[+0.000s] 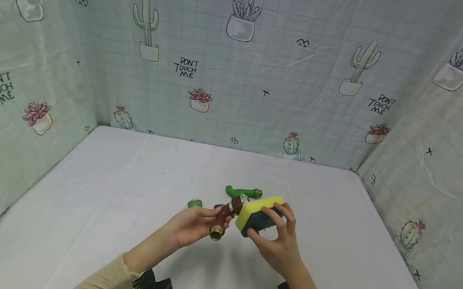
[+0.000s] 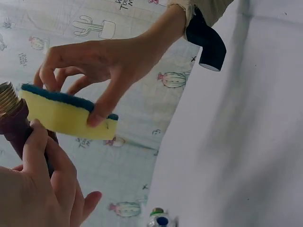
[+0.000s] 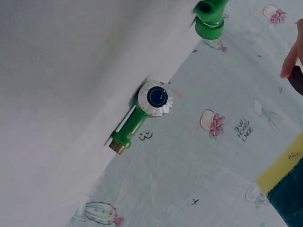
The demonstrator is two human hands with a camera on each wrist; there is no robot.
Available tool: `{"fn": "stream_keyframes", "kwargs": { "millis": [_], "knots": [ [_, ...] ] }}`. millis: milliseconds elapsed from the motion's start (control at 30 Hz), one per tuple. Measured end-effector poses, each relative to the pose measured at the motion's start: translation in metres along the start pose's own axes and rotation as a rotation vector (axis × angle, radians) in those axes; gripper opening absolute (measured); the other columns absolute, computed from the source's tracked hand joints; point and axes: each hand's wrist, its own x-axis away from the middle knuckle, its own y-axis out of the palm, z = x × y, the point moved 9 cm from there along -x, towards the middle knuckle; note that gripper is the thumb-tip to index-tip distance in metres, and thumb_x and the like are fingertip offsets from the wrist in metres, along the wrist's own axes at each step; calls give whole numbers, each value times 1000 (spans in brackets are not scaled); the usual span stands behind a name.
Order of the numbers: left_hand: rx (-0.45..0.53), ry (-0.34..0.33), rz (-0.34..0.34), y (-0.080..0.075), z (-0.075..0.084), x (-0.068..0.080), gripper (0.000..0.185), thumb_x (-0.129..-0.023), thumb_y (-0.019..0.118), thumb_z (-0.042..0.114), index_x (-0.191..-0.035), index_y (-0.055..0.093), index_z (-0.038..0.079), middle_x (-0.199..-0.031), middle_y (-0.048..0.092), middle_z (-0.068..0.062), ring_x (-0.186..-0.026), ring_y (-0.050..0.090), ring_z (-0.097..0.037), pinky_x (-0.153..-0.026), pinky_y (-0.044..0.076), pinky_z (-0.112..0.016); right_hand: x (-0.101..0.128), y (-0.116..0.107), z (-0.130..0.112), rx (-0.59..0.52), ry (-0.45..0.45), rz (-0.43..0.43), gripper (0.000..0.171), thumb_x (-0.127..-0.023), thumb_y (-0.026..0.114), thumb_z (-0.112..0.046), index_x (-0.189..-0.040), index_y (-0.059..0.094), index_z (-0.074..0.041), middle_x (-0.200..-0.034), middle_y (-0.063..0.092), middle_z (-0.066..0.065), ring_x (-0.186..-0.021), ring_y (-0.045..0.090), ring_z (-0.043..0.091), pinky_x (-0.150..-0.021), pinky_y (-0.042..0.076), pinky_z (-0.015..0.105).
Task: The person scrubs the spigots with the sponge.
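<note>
Left hand (image 1: 193, 224): fingers curled round brown tap (image 1: 226, 214), brass end at 6 o'clock | right hand (image 1: 279, 240): pinches yellow-blue sponge (image 1: 260, 214) against tap, table centre | green tap (image 1: 244, 192): 12 o'clock | green cap (image 1: 195, 204): 9 o'clock

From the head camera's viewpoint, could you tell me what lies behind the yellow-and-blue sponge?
Behind the yellow foam sponge with the blue scouring face, a green plastic tap with a brass threaded end lies on the white table. The sponge covers its lower part, so any contact cannot be judged.
</note>
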Motion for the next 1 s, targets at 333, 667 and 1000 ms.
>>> {"fn": "stream_keyframes", "kwargs": {
  "millis": [333, 667, 1000],
  "knots": [
    [-500, 139, 40, -5, -3, -4, 54, -88, 56, 15, -132, 28, 1, -117, 54, -28, -96, 63, -32, -82, 50, -41, -6, -4, -2, -22, 20, -71, 18, -90, 45, -25, -89, 64, -26, -114, 50, 21, -108, 37, 41, -98, 32, 57],
    [-612, 92, -112, 9, -14, -4, 32, -83, 60, 4, -111, 46, 1, -103, 61, -29, -84, 67, -27, -77, 52, -44, -11, -2, -8, -51, -15, -133, 19, -90, 46, -28, -99, 63, -26, -119, 50, 21, -109, 38, 41, -101, 31, 54],
    [-608, 36, -170, 6, -20, -4, 23, -81, 60, 1, -101, 49, 9, -96, 67, -20, -75, 67, -20, -70, 54, -42, -4, 0, 7, -288, 122, -173, 18, -86, 49, -32, -98, 60, -22, -125, 44, 21, -116, 33, 34, -95, 38, 35]
  ]
}}
